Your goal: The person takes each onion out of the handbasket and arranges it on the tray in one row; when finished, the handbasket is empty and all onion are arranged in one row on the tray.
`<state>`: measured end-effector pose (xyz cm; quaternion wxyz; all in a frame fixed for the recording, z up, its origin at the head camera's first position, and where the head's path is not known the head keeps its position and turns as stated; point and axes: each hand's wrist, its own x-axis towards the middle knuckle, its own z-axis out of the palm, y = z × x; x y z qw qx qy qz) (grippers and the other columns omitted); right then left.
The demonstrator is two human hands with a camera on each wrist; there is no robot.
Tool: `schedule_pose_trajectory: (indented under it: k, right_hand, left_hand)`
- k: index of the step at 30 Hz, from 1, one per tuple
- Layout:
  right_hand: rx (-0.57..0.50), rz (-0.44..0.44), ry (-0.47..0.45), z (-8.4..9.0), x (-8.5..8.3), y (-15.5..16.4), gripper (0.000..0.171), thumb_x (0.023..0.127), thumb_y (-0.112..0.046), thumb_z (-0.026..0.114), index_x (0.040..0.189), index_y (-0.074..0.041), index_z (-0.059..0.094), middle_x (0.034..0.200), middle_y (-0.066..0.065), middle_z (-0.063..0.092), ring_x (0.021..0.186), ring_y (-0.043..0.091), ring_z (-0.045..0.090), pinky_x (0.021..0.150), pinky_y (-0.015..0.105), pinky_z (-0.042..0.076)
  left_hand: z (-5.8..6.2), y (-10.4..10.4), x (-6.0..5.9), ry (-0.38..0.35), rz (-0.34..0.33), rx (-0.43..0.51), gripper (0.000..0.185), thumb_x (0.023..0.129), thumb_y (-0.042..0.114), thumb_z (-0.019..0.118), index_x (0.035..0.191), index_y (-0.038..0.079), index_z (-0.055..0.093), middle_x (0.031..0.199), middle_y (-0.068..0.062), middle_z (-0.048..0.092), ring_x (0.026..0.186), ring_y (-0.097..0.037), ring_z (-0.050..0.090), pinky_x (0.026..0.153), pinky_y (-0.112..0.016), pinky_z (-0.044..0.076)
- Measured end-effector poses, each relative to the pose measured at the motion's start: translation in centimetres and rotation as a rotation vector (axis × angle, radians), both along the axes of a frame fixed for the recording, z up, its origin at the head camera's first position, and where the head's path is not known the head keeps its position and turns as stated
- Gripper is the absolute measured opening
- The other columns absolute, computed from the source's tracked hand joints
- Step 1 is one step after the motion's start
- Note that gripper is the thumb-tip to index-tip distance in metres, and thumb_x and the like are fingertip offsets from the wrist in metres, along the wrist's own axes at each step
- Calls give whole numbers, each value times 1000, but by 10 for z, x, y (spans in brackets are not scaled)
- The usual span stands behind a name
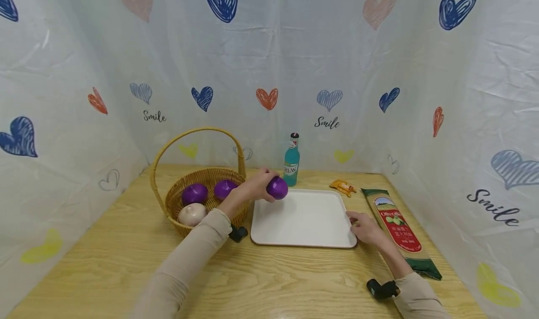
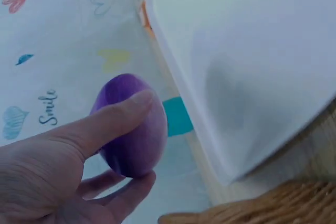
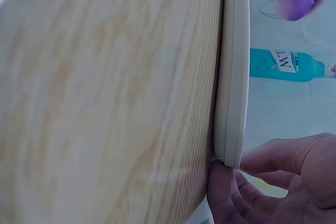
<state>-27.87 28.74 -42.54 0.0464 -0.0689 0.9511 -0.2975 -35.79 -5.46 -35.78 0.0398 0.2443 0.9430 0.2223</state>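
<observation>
My left hand [image 1: 259, 186] grips a purple onion [image 1: 277, 188] between thumb and fingers, held above the left back part of the white tray [image 1: 307, 221]. The left wrist view shows the thumb lying across the smooth onion [image 2: 134, 129], with fingertips beneath it. At the tray's right edge, my right hand [image 1: 365, 227] pinches the rim, thumb on top and a finger under it, as the right wrist view shows. Two more purple onions [image 1: 195, 194] and a white onion [image 1: 192, 214] lie in the wicker basket [image 1: 173, 198] left of the tray.
Behind the tray stands a blue bottle [image 1: 291, 162]. Small orange packets [image 1: 343, 186] lie at the back right. A long green and red pasta bag [image 1: 397, 230] lies along the right side of the wooden table [image 1: 252, 281]. The basket's tall handle [image 1: 202, 129] arches upward.
</observation>
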Motion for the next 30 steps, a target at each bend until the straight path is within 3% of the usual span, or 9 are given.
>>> schedule_pose_trajectory:
  k: [8,15,23,30]
  right_hand:
    - [-10,0,8,0,1,-1,51,86,7,54,136,15,46,114,29,61,90,27,57,71,33,51]
    - [-5,7,14,0,1,-1,51,86,7,54,136,15,46,114,29,61,91,27,57,71,33,51]
    - [-2,-3,14,1,1,-2,50,87,7,54,136,14,47,114,29,61,93,28,58,72,35,53]
    - [3,0,10,1,1,-2,51,87,6,54,136,15,46,116,29,61,94,28,58,74,36,53]
  left_hand:
    - [-18,19,-6,19,104,26,74,75,12,84,139,5,48,133,-18,51,122,-33,53,107,-49,45]
    - [-36,27,-5,-38,207,96,76,76,12,84,141,7,46,135,-19,47,124,-37,51,108,-53,43]
    - [-49,27,-4,-45,248,206,84,71,10,87,144,8,45,135,-20,46,126,-38,52,109,-53,42]
    - [-51,25,-3,-37,251,206,86,72,13,87,146,9,42,135,-23,47,125,-39,52,109,-53,42]
